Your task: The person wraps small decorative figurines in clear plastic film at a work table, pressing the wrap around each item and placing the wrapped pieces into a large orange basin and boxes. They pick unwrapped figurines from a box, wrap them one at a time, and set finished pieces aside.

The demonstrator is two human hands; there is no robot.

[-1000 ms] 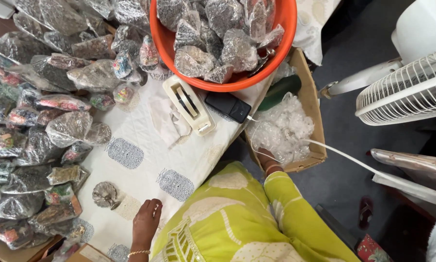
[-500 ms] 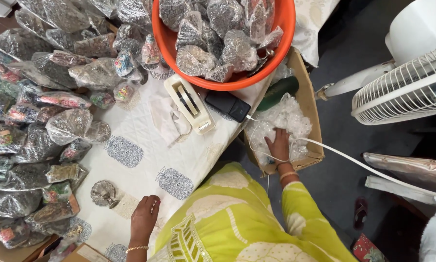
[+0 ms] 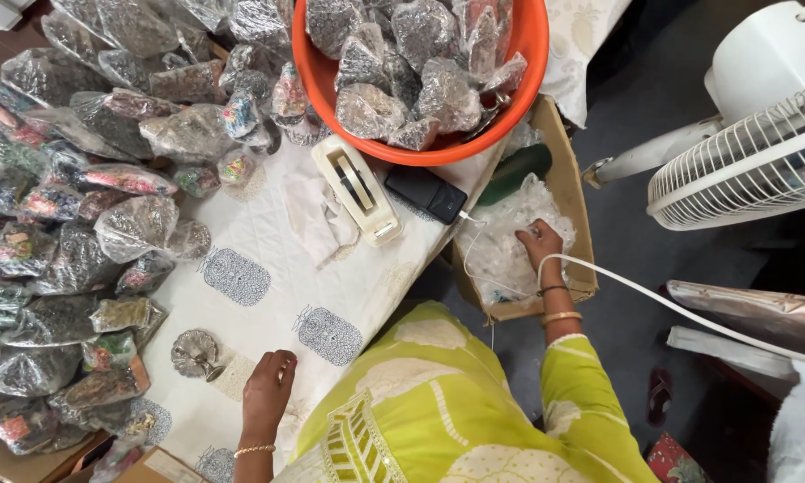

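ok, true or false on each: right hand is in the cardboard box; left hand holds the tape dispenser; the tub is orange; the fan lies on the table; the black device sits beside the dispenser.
1. The right hand is in the cardboard box, on the clear plastic bags. True.
2. The left hand holds the tape dispenser. False: it rests on the white printed cloth, apart from the dispenser.
3. The tub is orange and holds wrapped packets. True.
4. The white fan lies on the table. False: it stands off the table, to the right of the box.
5. The black device sits right beside the dispenser. True.
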